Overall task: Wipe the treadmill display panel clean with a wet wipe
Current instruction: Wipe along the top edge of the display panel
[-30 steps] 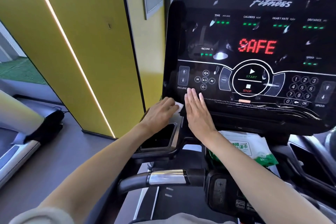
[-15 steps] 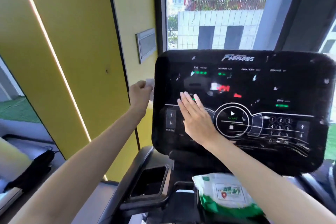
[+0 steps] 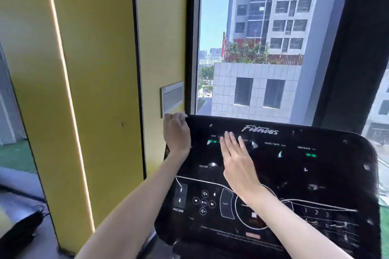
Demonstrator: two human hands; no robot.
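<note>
One display panel [image 3: 315,174]; left hand [image 3: 176,132] at corner, right hand [image 3: 237,157] flat.

Bright daylight from the window [image 3: 263,48]; soft blur, edges warped.

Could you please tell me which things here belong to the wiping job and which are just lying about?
In the job: display panel; left hand, curled at its top-left corner on what looks like the wet wipe; right hand, flat on it.
Lying about: grey wall plate; black object on the floor.
</note>
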